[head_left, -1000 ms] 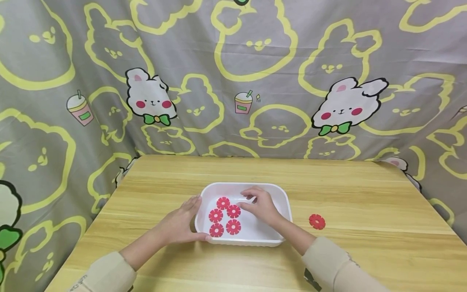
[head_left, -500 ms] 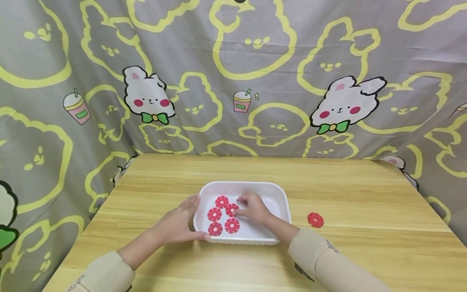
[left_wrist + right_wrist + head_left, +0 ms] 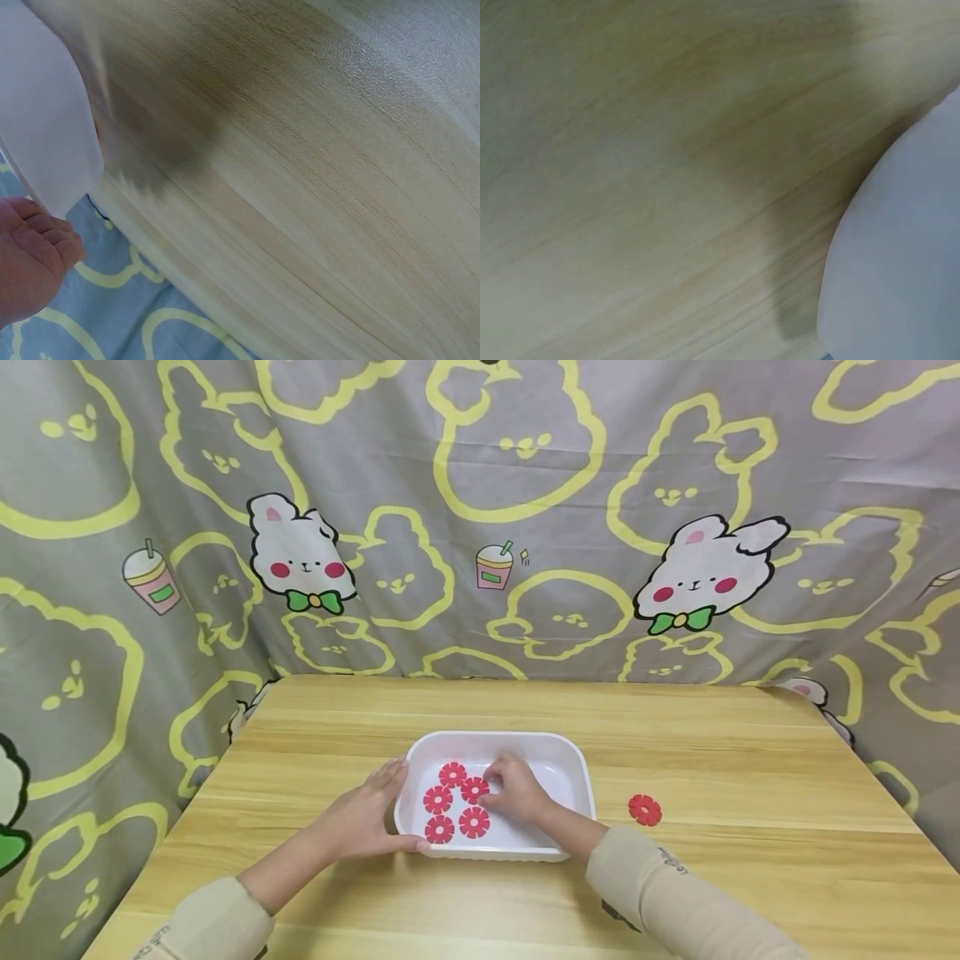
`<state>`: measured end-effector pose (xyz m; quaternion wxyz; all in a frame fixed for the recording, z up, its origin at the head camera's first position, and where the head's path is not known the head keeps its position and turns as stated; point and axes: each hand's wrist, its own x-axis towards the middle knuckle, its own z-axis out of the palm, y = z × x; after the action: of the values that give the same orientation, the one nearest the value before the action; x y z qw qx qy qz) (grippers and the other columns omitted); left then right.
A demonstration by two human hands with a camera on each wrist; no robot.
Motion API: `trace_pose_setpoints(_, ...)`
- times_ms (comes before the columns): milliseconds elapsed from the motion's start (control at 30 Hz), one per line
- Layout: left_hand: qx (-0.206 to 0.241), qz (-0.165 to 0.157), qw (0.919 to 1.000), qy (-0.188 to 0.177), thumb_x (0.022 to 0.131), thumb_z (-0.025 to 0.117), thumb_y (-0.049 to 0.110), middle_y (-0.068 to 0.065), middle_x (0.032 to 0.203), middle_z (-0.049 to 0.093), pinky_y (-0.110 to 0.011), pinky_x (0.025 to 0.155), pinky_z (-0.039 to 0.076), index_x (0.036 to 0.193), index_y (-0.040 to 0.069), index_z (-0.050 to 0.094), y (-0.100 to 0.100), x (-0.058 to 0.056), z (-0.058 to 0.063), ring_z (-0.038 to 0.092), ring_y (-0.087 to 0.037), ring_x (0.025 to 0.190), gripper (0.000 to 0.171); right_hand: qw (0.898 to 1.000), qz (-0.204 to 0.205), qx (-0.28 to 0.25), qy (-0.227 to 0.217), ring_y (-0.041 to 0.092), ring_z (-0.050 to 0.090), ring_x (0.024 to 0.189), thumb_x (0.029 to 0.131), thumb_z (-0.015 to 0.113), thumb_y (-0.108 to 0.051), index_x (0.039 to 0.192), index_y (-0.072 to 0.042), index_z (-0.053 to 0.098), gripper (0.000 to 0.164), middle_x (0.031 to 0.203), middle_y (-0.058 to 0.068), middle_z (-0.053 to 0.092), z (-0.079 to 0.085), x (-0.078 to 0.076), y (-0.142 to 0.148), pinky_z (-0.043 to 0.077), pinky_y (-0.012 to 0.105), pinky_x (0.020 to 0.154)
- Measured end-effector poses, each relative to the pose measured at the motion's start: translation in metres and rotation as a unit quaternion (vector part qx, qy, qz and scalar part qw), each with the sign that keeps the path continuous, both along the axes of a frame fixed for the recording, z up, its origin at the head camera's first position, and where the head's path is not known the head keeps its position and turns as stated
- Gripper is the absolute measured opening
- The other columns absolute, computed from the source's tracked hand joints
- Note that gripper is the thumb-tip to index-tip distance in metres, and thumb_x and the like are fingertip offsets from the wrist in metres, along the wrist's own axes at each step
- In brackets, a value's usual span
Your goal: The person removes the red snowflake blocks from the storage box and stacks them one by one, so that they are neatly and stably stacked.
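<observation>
A white plastic tray (image 3: 517,853) sits mid-table with several red notched snowflake discs inside, lying flat in a cluster on its left half. My left hand (image 3: 360,820) holds the tray's left end, thumb on the front rim and fingers along the outer wall; the left wrist view shows its curled fingers (image 3: 52,238) against the tray wall (image 3: 49,112). Inside the tray, my right hand (image 3: 521,791) pinches the right edge of one snowflake disc (image 3: 474,790) with thumb and forefinger. The right wrist view catches only the tray's outside (image 3: 900,255), not the hand.
Another red snowflake disc (image 3: 645,810) lies on the wooden table (image 3: 735,877) to the right of the tray. A grey patterned curtain (image 3: 420,460) hangs behind the table and along its sides.
My right hand has moved left and down inside the tray, and its fingers have closed on the edge of a snowflake disc. The left hand stays at the tray's left end.
</observation>
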<state>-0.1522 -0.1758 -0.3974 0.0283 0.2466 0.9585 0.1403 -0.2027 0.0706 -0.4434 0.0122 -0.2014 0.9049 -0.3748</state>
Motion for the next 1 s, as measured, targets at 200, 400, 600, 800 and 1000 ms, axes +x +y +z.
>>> trace_pose_setpoints(200, 0.001, 0.005, 1.0, -0.004, 0.067, 0.064, 0.07, -0.024, 0.148, 0.03, -0.052, 0.102, 0.04, 0.14, -0.008, 0.031, 0.001, 0.001, 0.002, 0.032, -0.04, 0.136, 0.112, 1.0, -0.006, 0.009, -0.013, 0.015, 0.049, 0.08, 0.069, 0.079, -0.007, 0.089, 0.005, 0.069, 0.025, 0.083, 0.007, 0.056, 0.003, 0.001, -0.001, 0.048, 0.03, 0.076)
trace_pose_setpoints(400, 0.0, 0.004, 1.0, -0.008, 0.067, 0.065, 0.069, -0.024, 0.147, 0.031, -0.052, 0.101, 0.04, 0.14, -0.008, 0.03, 0.001, 0.001, 0.003, 0.032, -0.041, 0.135, 0.112, 1.0, 0.0, 0.019, -0.019, 0.015, 0.048, 0.077, 0.068, 0.078, -0.005, 0.086, 0.006, 0.069, 0.023, 0.08, 0.006, 0.054, 0.005, 0.001, 0.001, 0.046, 0.027, 0.072)
trace_pose_setpoints(600, 0.0, 0.008, 0.9998, -0.018, 0.067, 0.064, 0.07, -0.024, 0.148, 0.03, -0.052, 0.101, 0.04, 0.141, -0.008, 0.03, 0.001, 0.001, 0.003, 0.032, -0.04, 0.135, 0.113, 0.999, 0.004, 0.035, -0.028, 0.015, 0.049, 0.076, 0.069, 0.078, -0.005, 0.087, 0.005, 0.069, 0.022, 0.079, 0.006, 0.054, 0.011, 0.003, 0.007, 0.047, 0.028, 0.072)
trace_pose_setpoints(800, 0.0, 0.009, 0.9998, -0.016, 0.067, 0.065, 0.07, -0.024, 0.147, 0.031, -0.052, 0.101, 0.041, 0.14, -0.008, 0.031, 0.002, 0.001, 0.003, 0.032, -0.04, 0.135, 0.112, 0.999, -0.001, 0.041, -0.027, 0.015, 0.05, 0.075, 0.068, 0.079, -0.006, 0.086, 0.005, 0.07, 0.023, 0.078, 0.006, 0.055, 0.017, 0.004, 0.015, 0.047, 0.027, 0.071)
trace_pose_setpoints(1000, -0.004, 0.011, 0.9997, -0.02, 0.066, 0.065, 0.07, -0.024, 0.147, 0.031, -0.052, 0.102, 0.04, 0.141, -0.007, 0.03, 0.002, 0.002, 0.004, 0.032, -0.04, 0.136, 0.113, 0.998, -0.003, 0.056, -0.036, 0.014, 0.051, 0.074, 0.068, 0.08, -0.008, 0.084, 0.004, 0.07, 0.022, 0.076, 0.004, 0.055, 0.024, 0.004, 0.022, 0.048, 0.025, 0.071)
